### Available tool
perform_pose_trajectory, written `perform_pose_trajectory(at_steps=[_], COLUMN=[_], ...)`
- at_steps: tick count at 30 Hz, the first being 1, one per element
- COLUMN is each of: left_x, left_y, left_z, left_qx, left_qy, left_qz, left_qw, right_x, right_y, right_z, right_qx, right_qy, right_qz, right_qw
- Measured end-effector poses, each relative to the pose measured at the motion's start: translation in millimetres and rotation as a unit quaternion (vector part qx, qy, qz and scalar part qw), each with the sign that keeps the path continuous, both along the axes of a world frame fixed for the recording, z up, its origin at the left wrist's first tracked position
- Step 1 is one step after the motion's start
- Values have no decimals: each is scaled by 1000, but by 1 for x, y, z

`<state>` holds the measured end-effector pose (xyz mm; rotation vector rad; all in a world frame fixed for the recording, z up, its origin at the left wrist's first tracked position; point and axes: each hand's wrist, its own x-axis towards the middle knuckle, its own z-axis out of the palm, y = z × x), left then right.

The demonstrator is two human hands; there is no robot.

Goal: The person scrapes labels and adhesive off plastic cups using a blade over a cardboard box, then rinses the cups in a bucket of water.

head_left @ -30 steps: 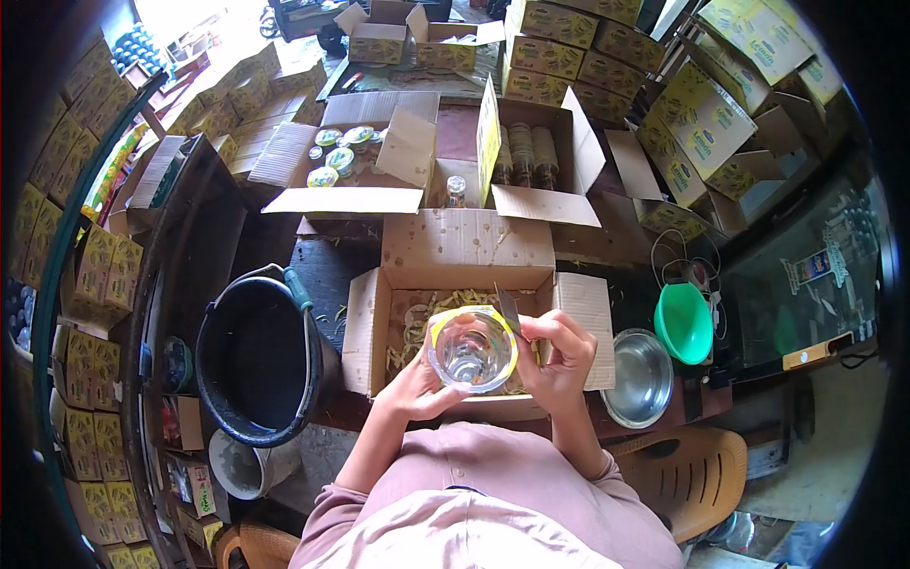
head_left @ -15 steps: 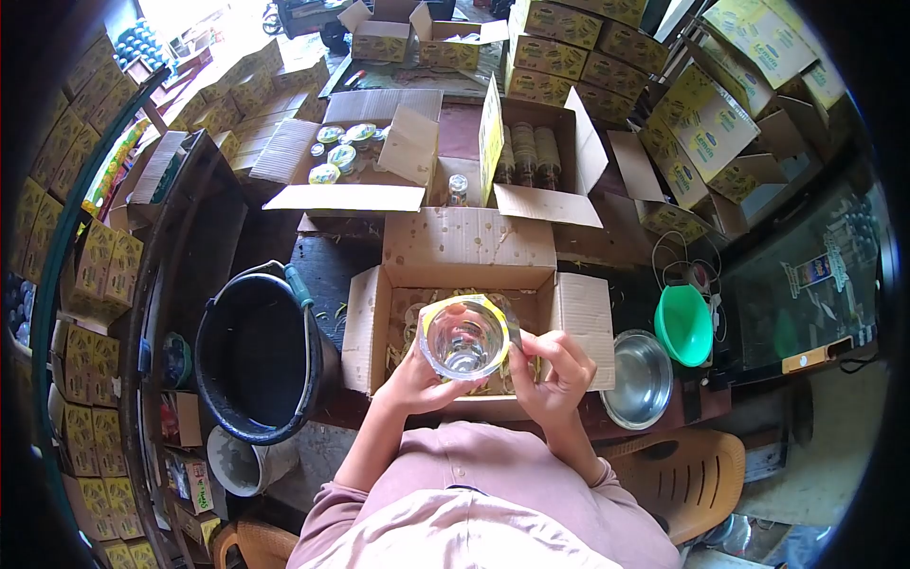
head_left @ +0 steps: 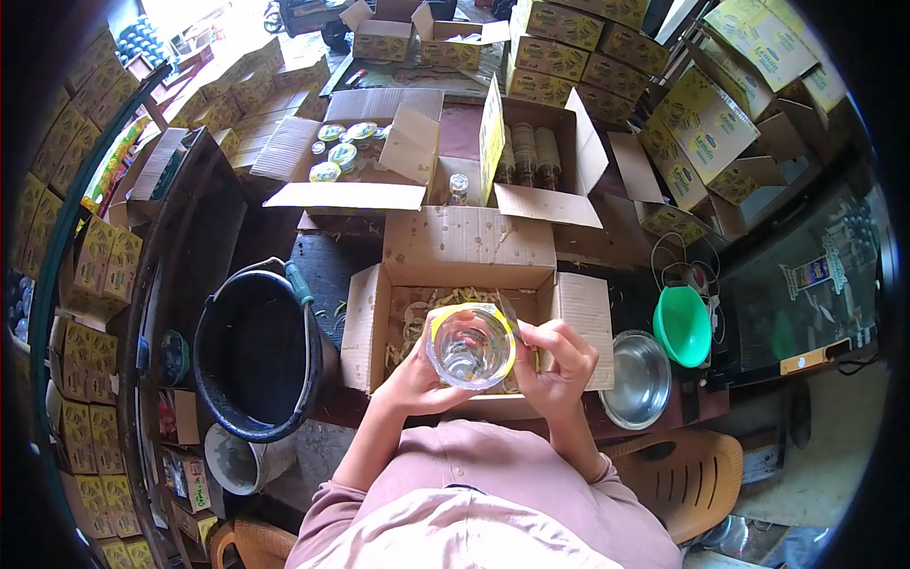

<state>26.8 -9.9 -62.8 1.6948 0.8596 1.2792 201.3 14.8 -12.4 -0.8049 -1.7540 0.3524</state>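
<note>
My left hand (head_left: 414,383) is wrapped round a clear plastic cup (head_left: 468,353) with yellow film along its rim, tilted so I look into its round end. My right hand (head_left: 557,365) is closed in a pinch at the cup's right side. Between its fingers is a thin, dark, blade-like strip (head_left: 509,309), its edge against the rim; its exact kind is unclear. Both hands are above an open cardboard box (head_left: 467,237) with thin yellowish strips (head_left: 409,327) scattered in its bottom.
A black bucket (head_left: 203,360) stands left, a metal bowl (head_left: 638,384) and green basin (head_left: 682,327) right. Behind are a box of lidded cups (head_left: 353,195), a box of stacked cups (head_left: 548,205) and a single cup (head_left: 459,188). Stacked yellow cartons (head_left: 555,57) surround the workplace.
The cup has shifted slightly right and down and turned a little in my left hand. The dark strip now stands higher along the rim, and my right fingers have curled a little.
</note>
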Motion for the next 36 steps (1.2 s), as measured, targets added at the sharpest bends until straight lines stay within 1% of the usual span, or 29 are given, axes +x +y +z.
perform_pose_trajectory(at_steps=[2, 4, 7, 10, 13, 16, 19, 22, 25, 26, 29, 33, 34, 36], left_x=[0, 0, -1, -1, -3, -5, -4, -3, 4, 4, 5, 3, 4, 5], left_y=[1, 1, 2, 3, 3, 4, 5, 8, 6, 8, 8, 10, 9, 9], left_z=[1, 4, 8, 8, 8, 8, 7, 6, 8, 1, -7, -5, -2, -2], left_qx=[-16, -30, 6, 7, -27, -26, -57, -21, -31, -29, -56, 2, -6, -17], left_qy=[-23, -31, -1, -14, -33, -14, -50, -29, -58, -55, -129, -87, -105, -93], left_qz=[-5, -9, -21, -40, -48, -75, -94, -91, -21, -13, -36, 5, 2, 13], left_qw=[1000, 999, 1000, 999, 998, 997, 993, 995, 998, 998, 989, 996, 994, 995], right_x=[1, 1, 1, 0, -1, 0, -1, -2, -5, -6, -8, -7, -8, -7], right_y=[1, 1, 1, 2, 3, 5, 6, 7, 5, 5, 2, 0, 0, 0], right_z=[-2, -3, -2, 1, 1, -4, -5, -3, -1, -1, -7, -6, -6, -7], right_qx=[-20, -4, 3, -2, -13, -28, -43, -46, -51, -55, -70, -50, -49, -47], right_qy=[15, -3, -18, -19, -19, -8, 4, 18, 35, 40, 60, 47, 50, 51], right_qz=[16, 9, -3, 0, 10, 26, 41, 51, 41, 35, 12, -19, -26, -31], right_qw=[1000, 1000, 1000, 1000, 1000, 999, 998, 997, 997, 997, 996, 997, 997, 997])
